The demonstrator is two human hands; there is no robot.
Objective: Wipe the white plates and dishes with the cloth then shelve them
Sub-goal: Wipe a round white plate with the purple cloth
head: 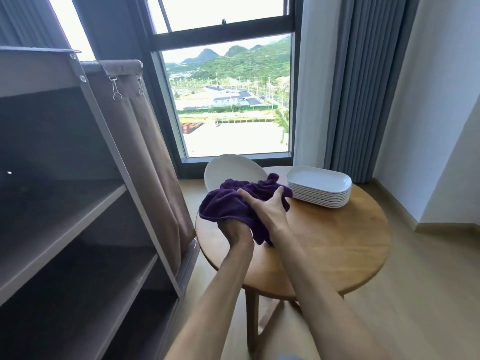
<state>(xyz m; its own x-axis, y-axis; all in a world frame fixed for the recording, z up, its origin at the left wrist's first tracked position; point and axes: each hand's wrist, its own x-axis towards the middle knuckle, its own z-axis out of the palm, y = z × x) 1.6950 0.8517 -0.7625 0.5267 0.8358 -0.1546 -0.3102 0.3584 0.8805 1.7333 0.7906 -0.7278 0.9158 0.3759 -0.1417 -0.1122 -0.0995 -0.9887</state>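
**Plate under the cloth, stack waiting on the counter**

Round wooden counter [337,242] by the window [228,100]. Both arms reach in from the bottom edge.

Left hand [233,229]: low at the counter's left rim, mostly wrapped in the purple cloth [223,203]. It appears to carry the white plate [228,170] from below; its fingers are hidden by the fabric, so cannot tell how they lie.

Right hand [267,206]: on top of the cloth, fingers [278,193] spread apart and bent down into the fabric, gripping it against the plate.

Plate: oval or round, tilted up toward the window, far half bare, near half covered by cloth. It sits above the counter's left edge, just beside the stack.

Stack of white dishes [319,187]: rounded-rectangular, many high, neatly aligned, on the far part of the counter. One cloth corner lies close to its left side; touching or not, cannot tell.

Shelf unit [78,229]: left of the counter, open grey shelves, brown fabric cover [145,152] clipped back at its right side.

Grey curtain [363,87] hangs right of the window.
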